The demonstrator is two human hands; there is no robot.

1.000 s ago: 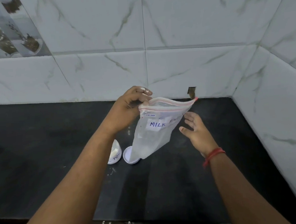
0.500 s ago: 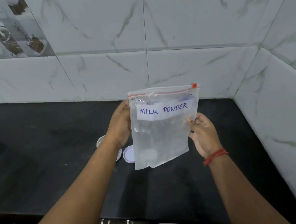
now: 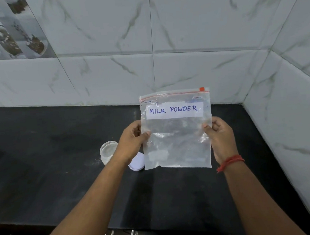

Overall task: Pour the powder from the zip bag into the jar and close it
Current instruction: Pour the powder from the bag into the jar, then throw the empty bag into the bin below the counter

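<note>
A clear zip bag point(image 3: 176, 139) labelled MILK POWDER hangs flat and upright in front of me, its red zip strip at the top. The bag looks almost empty, with a thin trace of white along the bottom. My left hand point(image 3: 132, 141) pinches its left edge and my right hand point(image 3: 220, 138) pinches its right edge. Below my left hand, a small clear jar point(image 3: 108, 151) stands on the black counter point(image 3: 43, 161) with its mouth uncovered and white powder inside. Its white lid point(image 3: 137, 162) lies beside it, partly hidden by the bag.
White marble-patterned tile walls close off the back and the right side of the counter. A little spilled powder dusts the counter near the jar. Metal fittings point(image 3: 122, 234) show below the counter's front edge.
The bag went from hanging tilted over the jar in my left hand to being held flat by both hands, label facing me. The jar came into view.
</note>
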